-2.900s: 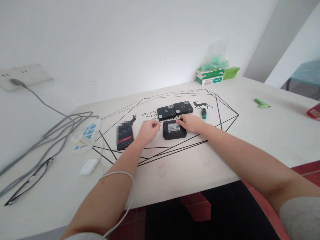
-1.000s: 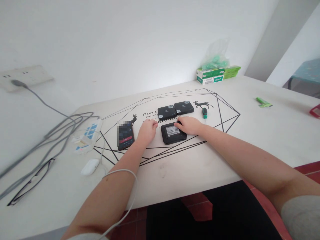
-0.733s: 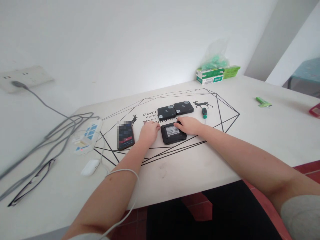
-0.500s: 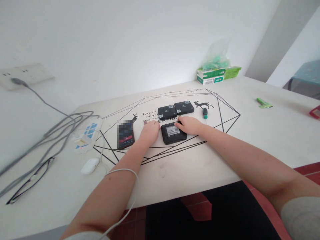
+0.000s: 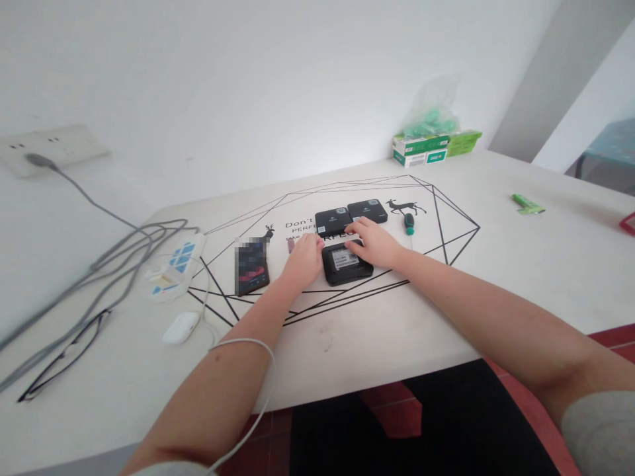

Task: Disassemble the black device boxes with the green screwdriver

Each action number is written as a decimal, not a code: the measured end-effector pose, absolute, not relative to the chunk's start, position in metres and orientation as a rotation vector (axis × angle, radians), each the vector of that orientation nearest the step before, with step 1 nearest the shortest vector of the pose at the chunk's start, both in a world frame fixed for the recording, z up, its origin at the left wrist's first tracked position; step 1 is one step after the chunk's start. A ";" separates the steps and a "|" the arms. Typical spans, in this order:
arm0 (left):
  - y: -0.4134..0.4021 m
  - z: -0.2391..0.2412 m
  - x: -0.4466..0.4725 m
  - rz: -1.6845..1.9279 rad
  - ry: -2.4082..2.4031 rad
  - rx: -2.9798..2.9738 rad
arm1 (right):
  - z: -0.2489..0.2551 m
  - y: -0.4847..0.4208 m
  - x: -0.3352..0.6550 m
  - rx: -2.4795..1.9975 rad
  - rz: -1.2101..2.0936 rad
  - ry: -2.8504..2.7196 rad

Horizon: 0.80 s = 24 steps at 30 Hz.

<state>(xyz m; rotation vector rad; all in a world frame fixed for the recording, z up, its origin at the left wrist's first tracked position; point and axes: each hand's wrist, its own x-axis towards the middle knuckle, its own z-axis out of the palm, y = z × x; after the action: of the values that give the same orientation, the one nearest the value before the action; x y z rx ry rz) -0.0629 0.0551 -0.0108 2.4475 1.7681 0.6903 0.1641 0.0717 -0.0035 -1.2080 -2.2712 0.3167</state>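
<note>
White printed tabletop [image 5: 377,334], carries the labelled black case [image 5: 347,265]. Right hand [image 5: 376,244], over the case's far right corner: grip stands apart, thumb on the case. Left hand [image 5: 306,259], at the case's left edge: fingers bunch; cannot tell whether the grip holds anything. Two black cases [image 5: 333,221], behind the labelled black case. Screwdriver [image 5: 409,223], to its right and behind.

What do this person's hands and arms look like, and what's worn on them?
The left hand and right hand are bare: no gloves or watch show. Short light grey sleeves appear at the edges, and a thin whitish cable crosses the left forearm.
</note>
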 end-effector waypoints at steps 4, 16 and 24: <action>0.049 -0.012 -0.053 0.905 1.537 2.348 | -0.003 0.065 0.160 -0.850 0.379 -2.298; 0.035 -0.007 -0.043 1.017 1.368 2.331 | -0.001 0.052 0.155 -0.764 0.366 -2.151; 0.031 -0.006 -0.040 1.038 1.352 2.292 | -0.003 0.052 0.157 -0.769 0.350 -2.160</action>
<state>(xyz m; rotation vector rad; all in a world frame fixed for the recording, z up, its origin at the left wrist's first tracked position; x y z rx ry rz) -0.0404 0.0314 -0.0057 2.2918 1.3521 1.0377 0.1572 0.0524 -0.0033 -0.7693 -2.1596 0.3501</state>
